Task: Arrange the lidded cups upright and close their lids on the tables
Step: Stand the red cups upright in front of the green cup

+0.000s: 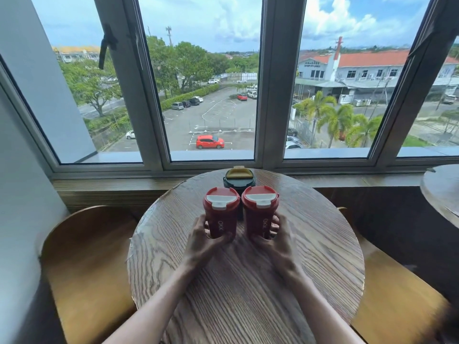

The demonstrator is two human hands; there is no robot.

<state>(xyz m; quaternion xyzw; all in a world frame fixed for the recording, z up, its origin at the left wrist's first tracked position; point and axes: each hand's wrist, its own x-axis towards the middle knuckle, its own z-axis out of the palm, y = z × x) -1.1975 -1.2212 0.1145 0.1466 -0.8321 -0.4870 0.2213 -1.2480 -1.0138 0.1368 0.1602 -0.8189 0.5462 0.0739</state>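
Observation:
Two red lidded cups stand upright side by side on the round wooden table (248, 281). Around the base of the left red cup (220, 214) my left hand (202, 242) is wrapped. My right hand (278, 240) grips the base of the right red cup (259, 211). Both red lids have their white flaps down. Behind and between them stands a dark green cup (239, 178) with a yellow flap on its lid, upright and partly hidden by the red cups.
A wooden chair (84, 264) sits at the table's left and another chair (397, 299) at its right. A second round table (442, 192) shows at the right edge. A window ledge (111, 187) runs just behind the table, under the large windows.

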